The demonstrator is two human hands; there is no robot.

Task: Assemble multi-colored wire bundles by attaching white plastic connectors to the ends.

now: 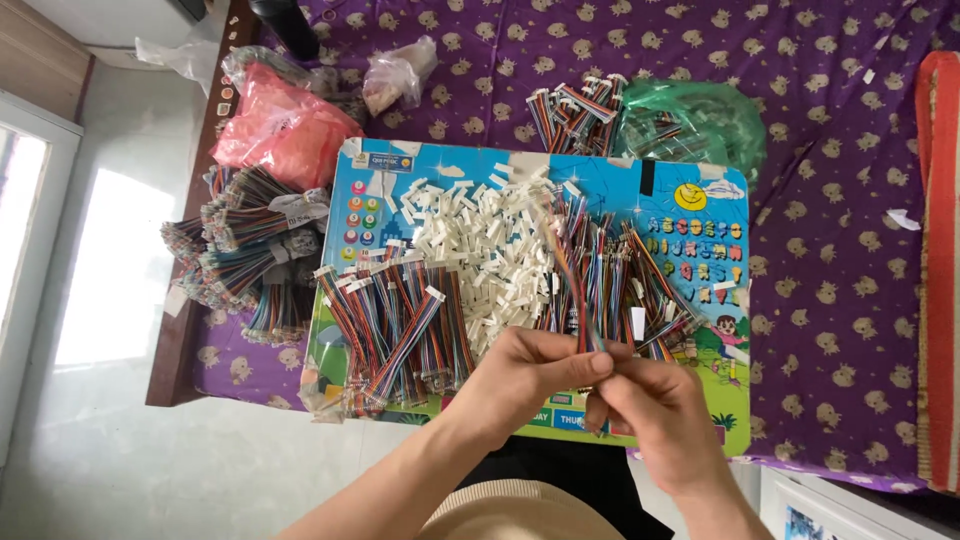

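My left hand [525,375] and my right hand [655,410] meet over the near edge of a colourful children's board [715,205]. Together they pinch one multicoloured ribbon cable [568,262], which rises blurred from my fingers toward the board's middle. A heap of small white plastic connectors [478,250] lies in the centre of the board. Finished cables with white ends [395,325] are piled to its left. Loose coloured cables [625,285] lie to its right, just beyond my fingertips.
A purple patterned cloth [830,290] covers the bed. Bundled cables [245,250] lie at the left edge, a red plastic bag [285,125] behind them. More cable bundles [578,112] and a green bag [700,125] lie behind the board. The tiled floor [110,300] is on the left.
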